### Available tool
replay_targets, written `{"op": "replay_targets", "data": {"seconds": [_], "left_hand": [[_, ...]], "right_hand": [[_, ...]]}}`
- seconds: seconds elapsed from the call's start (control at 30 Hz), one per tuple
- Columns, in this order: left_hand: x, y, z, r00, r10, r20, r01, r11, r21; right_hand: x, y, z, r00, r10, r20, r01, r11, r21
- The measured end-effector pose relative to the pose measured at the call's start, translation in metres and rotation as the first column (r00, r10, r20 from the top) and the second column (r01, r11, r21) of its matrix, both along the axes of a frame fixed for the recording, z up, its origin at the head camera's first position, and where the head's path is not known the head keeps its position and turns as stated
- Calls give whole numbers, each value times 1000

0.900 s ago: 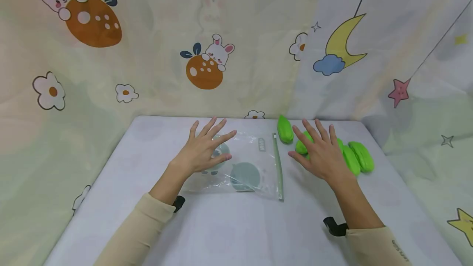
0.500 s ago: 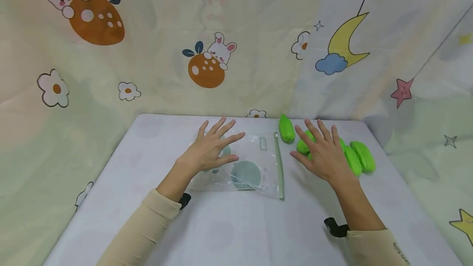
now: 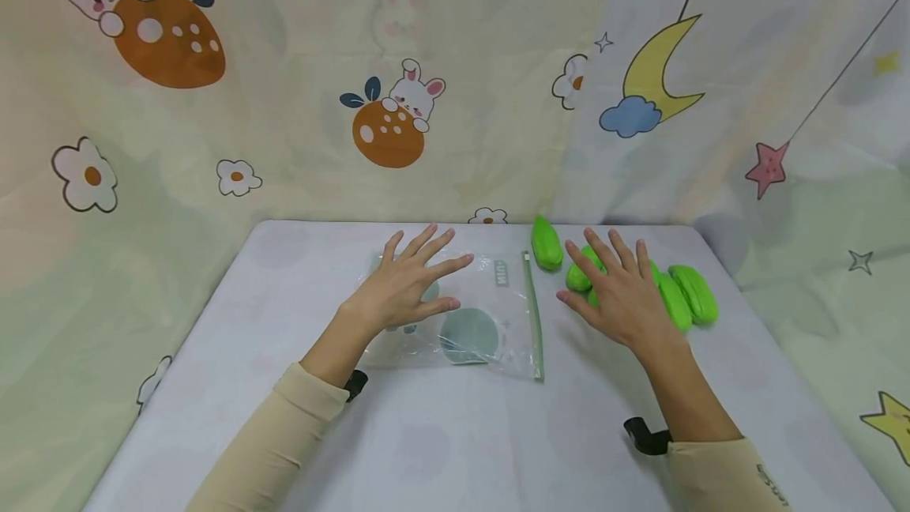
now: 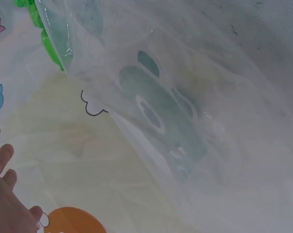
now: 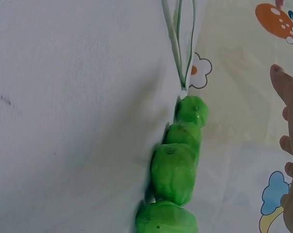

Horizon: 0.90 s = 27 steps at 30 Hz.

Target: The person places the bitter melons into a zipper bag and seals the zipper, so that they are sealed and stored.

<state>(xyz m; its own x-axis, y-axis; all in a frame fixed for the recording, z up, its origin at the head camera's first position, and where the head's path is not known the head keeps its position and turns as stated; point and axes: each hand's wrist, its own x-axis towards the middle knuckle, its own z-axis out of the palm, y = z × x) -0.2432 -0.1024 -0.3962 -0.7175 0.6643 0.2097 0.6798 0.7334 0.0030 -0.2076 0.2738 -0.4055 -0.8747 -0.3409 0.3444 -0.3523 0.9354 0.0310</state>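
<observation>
My left hand [image 3: 405, 283], fingers spread, is held over the left part of a clear plastic zip bag [image 3: 469, 338] with pale green round prints. The bag lies flat, and its green zip edge [image 3: 534, 318] faces right. My right hand [image 3: 622, 299] is also spread, above several bright green, ribbed, fruit-like pieces [image 3: 693, 295], hiding some of them. One such piece [image 3: 547, 243] lies apart near the far table edge. Neither hand holds anything. In the right wrist view the green pieces [image 5: 173, 172] line up below the bag's gaping zip end [image 5: 179, 43].
A white-covered table [image 3: 441, 449] carries everything. Behind and beside it hangs a pale cloth [image 3: 284, 85] printed with rabbits, flowers, a moon and stars. A black wrist camera [image 3: 645, 437] sits under the right forearm, another [image 3: 357, 384] under the left.
My left hand has shifted slightly to the right over the bag. The right hand stays nearly in place, and the head view has moved a little. Bag and green pieces lie as before.
</observation>
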Motion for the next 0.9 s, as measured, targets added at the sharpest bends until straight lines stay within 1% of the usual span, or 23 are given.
{"op": "replay_targets", "data": {"seconds": [0.17, 0.43, 0.63, 0.9], "left_hand": [[-1, 3, 1, 1000, -26, -5, 26, 1000, 4], [-3, 12, 0, 998, -55, -9, 54, 998, -27], [-1, 23, -3, 996, -90, 9, 90, 995, -45], [1, 39, -11, 991, -136, -7, 135, 990, -47]], "right_hand": [[0, 3, 1, 1000, -4, -2, 4, 1000, -3], [4, 8, 0, 1000, -8, -9, 8, 1000, -11], [7, 14, -3, 1000, -4, -15, 4, 1000, -29], [11, 20, -7, 1000, -2, -8, 2, 999, -33]]}}
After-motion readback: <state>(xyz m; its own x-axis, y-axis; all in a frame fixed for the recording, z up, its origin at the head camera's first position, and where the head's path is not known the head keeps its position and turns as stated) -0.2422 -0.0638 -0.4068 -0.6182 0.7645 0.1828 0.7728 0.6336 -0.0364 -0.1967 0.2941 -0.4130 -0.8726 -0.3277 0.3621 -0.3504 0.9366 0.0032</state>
